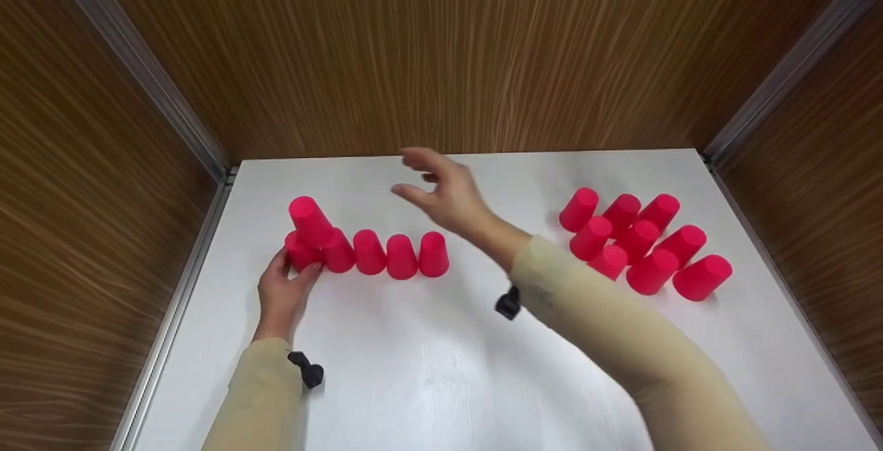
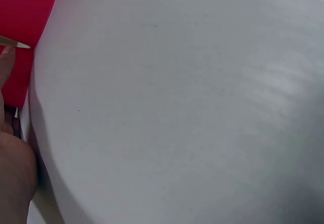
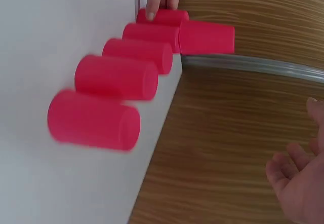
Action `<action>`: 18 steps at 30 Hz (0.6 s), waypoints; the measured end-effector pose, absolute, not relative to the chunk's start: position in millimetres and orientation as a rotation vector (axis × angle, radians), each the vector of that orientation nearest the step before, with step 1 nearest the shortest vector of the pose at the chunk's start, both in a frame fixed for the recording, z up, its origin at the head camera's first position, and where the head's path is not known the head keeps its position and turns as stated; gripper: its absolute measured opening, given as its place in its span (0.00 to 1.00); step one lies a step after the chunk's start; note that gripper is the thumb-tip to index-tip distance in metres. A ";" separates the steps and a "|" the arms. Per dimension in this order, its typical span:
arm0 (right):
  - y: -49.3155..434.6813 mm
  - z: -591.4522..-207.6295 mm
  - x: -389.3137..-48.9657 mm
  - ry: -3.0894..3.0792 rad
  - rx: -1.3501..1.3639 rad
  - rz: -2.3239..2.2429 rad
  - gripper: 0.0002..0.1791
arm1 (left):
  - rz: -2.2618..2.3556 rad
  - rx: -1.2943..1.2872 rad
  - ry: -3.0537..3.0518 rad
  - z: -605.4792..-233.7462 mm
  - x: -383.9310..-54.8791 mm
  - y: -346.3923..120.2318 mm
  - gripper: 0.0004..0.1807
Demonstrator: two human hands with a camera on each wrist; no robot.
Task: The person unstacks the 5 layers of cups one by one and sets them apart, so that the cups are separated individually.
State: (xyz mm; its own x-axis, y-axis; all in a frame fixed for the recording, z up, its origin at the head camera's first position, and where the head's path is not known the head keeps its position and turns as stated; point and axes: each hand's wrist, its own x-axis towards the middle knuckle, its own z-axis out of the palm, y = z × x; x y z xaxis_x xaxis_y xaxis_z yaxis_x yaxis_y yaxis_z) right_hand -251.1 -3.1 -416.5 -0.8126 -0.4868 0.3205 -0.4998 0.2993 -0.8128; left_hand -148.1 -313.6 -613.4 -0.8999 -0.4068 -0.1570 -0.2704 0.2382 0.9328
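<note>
Several pink plastic cups stand upside down in a row, with the rightmost cup point(image 1: 433, 255) at one end and the leftmost cup point(image 1: 299, 255) at the other. One more inverted cup point(image 1: 310, 222) rests on top, bridging the two leftmost. My left hand point(image 1: 281, 297) holds the leftmost cup low down, thumb on its near side and fingers round its left. In the left wrist view the thumb point(image 2: 6, 64) lies against the pink wall. Nothing is in my right hand point(image 1: 452, 192), raised above the table behind the row with thumb and fingers spread apart.
On the right of the white table point(image 1: 428, 361) stands a cluster of several inverted pink cups point(image 1: 636, 238). Wood-grain panels point(image 1: 455, 58) close off the back and both sides, with metal strips along the corners. Each sleeve carries a small black camera point(image 1: 508, 303).
</note>
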 end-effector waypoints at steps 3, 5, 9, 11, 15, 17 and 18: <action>-31.2 -421.8 -247.7 -2.582 0.894 1.656 0.32 | -1.753 0.649 -2.376 -612.7 -147.9 -312.3 0.45; -49.0 -425.7 -244.7 -2.598 0.871 1.690 0.33 | -1.758 0.651 -2.371 -612.0 -147.6 -311.8 0.45; -85.0 -435.6 -236.0 -2.618 0.864 1.714 0.33 | -1.766 0.674 -2.369 -609.5 -145.0 -312.6 0.46; -102.5 -441.9 -230.7 -2.641 0.843 1.726 0.34 | -1.771 0.691 -2.368 -608.2 -142.2 -314.3 0.47; -131.3 -454.2 -219.9 -2.709 0.776 1.759 0.36 | -1.792 0.735 -2.346 -605.9 -136.3 -317.8 0.48; -142.2 -459.0 -215.3 -2.738 0.760 1.755 0.37 | -1.790 0.753 -2.328 -605.0 -134.0 -319.0 0.48; -145.9 -461.2 -214.0 -2.751 0.748 1.749 0.37 | -1.789 0.757 -2.330 -605.2 -134.6 -318.8 0.48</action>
